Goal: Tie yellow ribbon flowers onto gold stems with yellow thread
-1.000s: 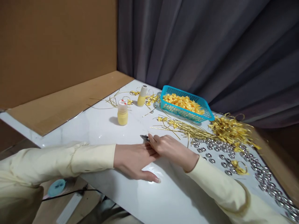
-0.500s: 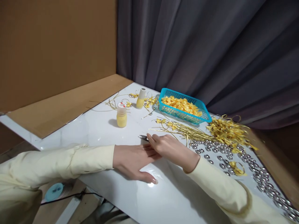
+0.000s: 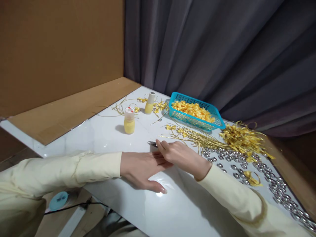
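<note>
My left hand (image 3: 145,168) lies palm down on the white table (image 3: 158,217), thumb stretched out and fingers extended; the fingertips are hidden beneath my right hand (image 3: 174,154). Curled across them, my right hand is closed on a dark, pointed tool (image 3: 152,144) resembling small scissors; only its tip shows past the fingers, pointing left. Just beyond the hands, a bundle of gold cords (image 3: 202,138) with yellow bows lies on the table. A squat yellow bottle (image 3: 129,121) with a frosted cap stands in front of my left hand.
A second yellow bottle (image 3: 149,103) stands farther back. A blue basket (image 3: 197,125) holds yellow bows (image 3: 194,111). To the right are a heap of gold-corded bows (image 3: 243,138), many silver bells or rings (image 3: 283,194) and one looped bow (image 3: 251,179). Cardboard (image 3: 61,115) borders the left; a curtain (image 3: 209,59) hangs behind.
The whole view has shifted very slightly. Both hands keep the same pose, and the dark tool stays in my right hand.
</note>
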Tool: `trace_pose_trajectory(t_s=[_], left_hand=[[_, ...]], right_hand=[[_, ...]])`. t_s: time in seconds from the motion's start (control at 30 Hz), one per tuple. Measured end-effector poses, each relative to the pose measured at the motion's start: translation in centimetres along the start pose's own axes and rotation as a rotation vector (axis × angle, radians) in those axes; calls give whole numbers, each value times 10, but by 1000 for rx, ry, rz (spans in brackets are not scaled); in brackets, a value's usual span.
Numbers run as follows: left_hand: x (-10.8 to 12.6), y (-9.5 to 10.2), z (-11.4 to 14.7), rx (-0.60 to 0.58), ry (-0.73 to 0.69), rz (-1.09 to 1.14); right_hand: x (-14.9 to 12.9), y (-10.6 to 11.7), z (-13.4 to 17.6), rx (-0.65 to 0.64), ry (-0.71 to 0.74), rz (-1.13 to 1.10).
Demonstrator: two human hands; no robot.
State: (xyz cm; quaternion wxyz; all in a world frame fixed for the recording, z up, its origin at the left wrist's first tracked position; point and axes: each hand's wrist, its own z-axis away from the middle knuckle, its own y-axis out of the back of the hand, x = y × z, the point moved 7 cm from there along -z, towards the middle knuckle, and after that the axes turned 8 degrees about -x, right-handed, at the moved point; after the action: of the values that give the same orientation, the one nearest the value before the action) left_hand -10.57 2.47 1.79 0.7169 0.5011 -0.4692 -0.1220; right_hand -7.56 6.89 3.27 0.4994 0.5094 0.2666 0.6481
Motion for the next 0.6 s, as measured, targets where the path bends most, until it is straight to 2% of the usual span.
trace_pose_trajectory(t_s=[0.1,0.2,0.27,0.33,0.4,0.47,0.5,0.57,0.6], left_hand=[[0,-4,0,-25,27,-28],[-3,-9,2,-54,82,-44],[-6,-12,4,-67,103,-29],[-6,-13,6,-80,99,2],[-6,-11,8,-110,115,24],[-7,-9,10,-172,171,27],[-7,-7,13,-212,205,21],[-6,-3,17,-278,262,-6],[-5,0,19,-295,281,-30]], right_hand=[[7,3,8,20,-49,4],[23,10,35,129,-164,2],[39,13,71,261,-288,-27],[59,4,121,355,-477,-49],[79,-22,181,323,-725,-82],[93,-68,246,185,-997,-259],[96,-95,278,115,-1141,-390],[87,-146,328,22,-1318,-668],[81,-161,348,35,-1401,-655]])
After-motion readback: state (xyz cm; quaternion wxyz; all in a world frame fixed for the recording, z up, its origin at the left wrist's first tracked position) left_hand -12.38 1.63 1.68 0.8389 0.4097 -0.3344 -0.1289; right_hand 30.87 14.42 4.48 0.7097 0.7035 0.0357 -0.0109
